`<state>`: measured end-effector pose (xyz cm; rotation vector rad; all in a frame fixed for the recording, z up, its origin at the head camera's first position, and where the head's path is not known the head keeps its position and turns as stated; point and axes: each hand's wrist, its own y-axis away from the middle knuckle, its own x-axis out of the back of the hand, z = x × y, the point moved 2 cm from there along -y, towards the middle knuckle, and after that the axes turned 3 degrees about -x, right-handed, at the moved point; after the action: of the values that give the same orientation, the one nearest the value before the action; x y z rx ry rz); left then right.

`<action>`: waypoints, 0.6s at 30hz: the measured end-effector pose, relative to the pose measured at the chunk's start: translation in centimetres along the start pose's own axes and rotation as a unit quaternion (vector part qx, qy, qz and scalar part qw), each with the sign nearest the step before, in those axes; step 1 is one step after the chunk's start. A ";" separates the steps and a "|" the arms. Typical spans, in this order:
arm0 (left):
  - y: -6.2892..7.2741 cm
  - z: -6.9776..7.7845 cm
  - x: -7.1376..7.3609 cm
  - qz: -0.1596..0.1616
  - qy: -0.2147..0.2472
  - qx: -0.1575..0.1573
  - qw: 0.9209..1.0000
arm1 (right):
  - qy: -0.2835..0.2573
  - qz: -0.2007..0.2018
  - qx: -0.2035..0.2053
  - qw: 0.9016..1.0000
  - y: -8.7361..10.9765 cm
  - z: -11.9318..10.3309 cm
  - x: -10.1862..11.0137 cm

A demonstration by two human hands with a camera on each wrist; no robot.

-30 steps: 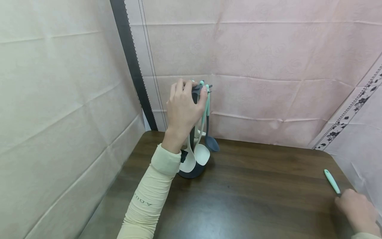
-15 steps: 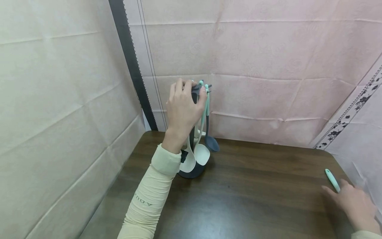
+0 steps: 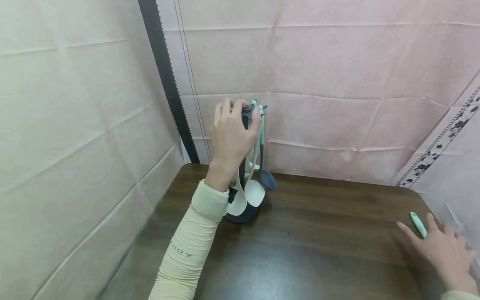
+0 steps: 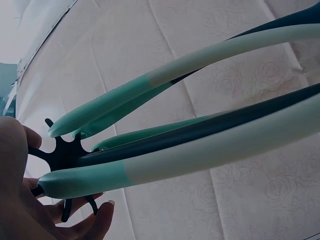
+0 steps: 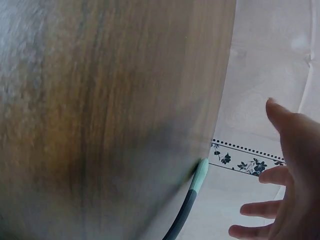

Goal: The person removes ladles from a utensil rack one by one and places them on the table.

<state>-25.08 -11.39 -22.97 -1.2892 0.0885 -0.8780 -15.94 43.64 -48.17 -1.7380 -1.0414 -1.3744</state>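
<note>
My left hand [image 3: 231, 135] grips the hooked top of a dark utensil stand [image 3: 245, 215] near the table's back left. In the left wrist view, its fingers curl around the dark hooks [image 4: 64, 155]. From the stand hang several kitchen utensils with mint handles, among them a white ladle [image 3: 238, 203], a white spoon [image 3: 255, 193] and a dark blue ladle [image 3: 267, 180]. My right hand [image 3: 444, 254] is spread and holds nothing, above a utensil with a mint handle [image 3: 418, 224] at the table's right edge. The right wrist view shows its dark shaft [image 5: 181, 215]; its head is out of sight.
The dark brown wooden table [image 3: 318, 233] has rounded back corners. Pale patterned cloth [image 3: 337, 83] hangs behind it and along both sides. A floral border strip [image 3: 421, 166] runs down the cloth at the right.
My right hand has let go of the mint-handled utensil, spread its fingers and lifted a little away. The utensil stays on the table. My left hand keeps its grip on the stand.
</note>
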 end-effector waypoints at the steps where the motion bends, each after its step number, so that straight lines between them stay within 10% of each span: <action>1: 0.0 0.0 0.0 0.001 0.000 0.000 1.000 | -0.002 0.001 0.001 1.000 -0.1 0.0 0.0; 18: 0.0 0.0 -0.1 0.002 -0.005 0.005 1.000 | -0.048 0.040 0.074 0.995 0.7 -1.7 0.2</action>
<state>-25.17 -11.36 -23.07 -1.2836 0.0792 -0.8669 -15.98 41.88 -47.62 -1.7299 -1.0848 -1.1436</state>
